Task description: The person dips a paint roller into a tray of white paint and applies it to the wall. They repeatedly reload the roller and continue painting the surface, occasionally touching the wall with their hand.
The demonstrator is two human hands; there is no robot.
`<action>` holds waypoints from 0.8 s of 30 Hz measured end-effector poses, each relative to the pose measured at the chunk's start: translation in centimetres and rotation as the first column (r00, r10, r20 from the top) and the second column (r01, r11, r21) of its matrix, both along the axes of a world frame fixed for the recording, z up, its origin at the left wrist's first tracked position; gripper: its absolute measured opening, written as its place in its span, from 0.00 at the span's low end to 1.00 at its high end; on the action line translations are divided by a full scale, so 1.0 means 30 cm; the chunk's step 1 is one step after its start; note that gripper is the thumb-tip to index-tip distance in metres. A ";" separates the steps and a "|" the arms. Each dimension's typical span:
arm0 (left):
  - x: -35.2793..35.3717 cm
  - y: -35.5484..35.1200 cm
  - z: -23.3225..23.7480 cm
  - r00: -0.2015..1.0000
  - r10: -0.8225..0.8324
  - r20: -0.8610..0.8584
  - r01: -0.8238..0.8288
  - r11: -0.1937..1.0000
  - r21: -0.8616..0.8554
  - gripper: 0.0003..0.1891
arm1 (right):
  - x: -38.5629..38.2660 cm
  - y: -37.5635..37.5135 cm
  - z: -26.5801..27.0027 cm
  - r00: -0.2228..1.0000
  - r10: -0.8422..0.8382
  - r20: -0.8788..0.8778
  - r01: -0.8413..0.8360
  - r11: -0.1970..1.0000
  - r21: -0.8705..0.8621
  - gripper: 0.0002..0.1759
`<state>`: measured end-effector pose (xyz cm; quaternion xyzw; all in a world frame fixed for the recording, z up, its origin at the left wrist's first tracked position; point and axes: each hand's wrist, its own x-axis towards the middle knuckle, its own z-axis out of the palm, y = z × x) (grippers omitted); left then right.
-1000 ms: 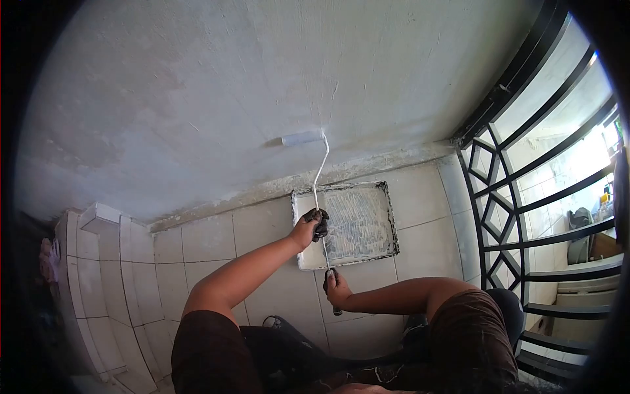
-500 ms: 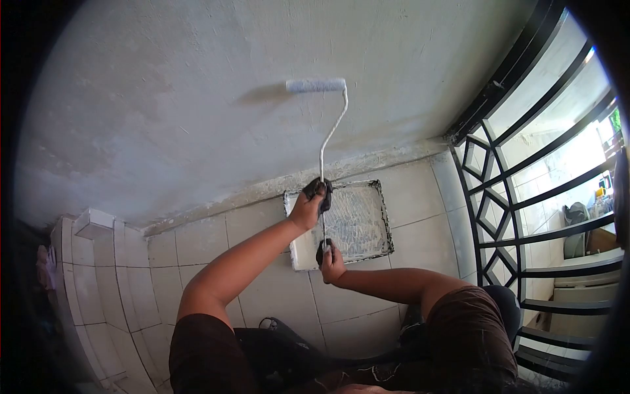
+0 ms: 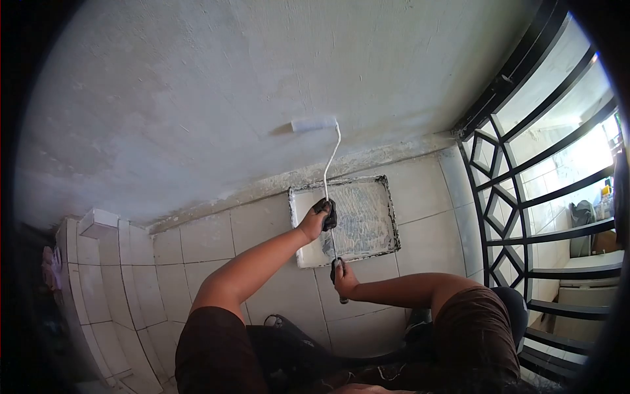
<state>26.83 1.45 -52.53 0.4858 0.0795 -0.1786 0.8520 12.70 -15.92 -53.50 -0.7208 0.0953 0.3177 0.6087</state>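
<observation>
A paint roller with a white sleeve touches the grey wall; its bent white rod runs down toward me. My left hand is wrapped round the rod, with dark material between the fingers and the metal. Lower down, my right hand grips the dark handle of the roller. Beneath the rod a paint tray lies on the floor, its ribbed bottom coated with whitish paint and its rim spotted dark.
A black metal railing with diamond shapes stands at the right. White tiled steps are at the left. Pale floor tiles surround the tray, and a rough ledge runs along the wall's base.
The roller has moved down the wall, nearer the tray. Both hands have come lower and slightly right with it, still gripping. The view has shifted slightly.
</observation>
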 end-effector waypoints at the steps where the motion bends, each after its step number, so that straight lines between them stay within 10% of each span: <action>1: -0.016 0.003 -0.036 1.000 -0.001 -0.029 0.001 1.000 -0.001 0.04 | -0.030 -0.004 -0.043 0.998 -0.001 -0.061 0.002 1.000 0.009 0.16; 13: -0.099 -0.037 -0.137 0.937 0.229 -0.263 -0.202 0.971 0.128 0.03 | -0.119 -0.009 -0.141 0.998 0.015 0.066 -0.016 1.000 0.017 0.13; 24: 0.109 0.008 0.076 0.967 0.160 0.198 -0.165 0.986 0.008 0.10 | 0.132 0.059 -0.059 0.894 0.005 0.447 0.022 0.998 -0.056 0.23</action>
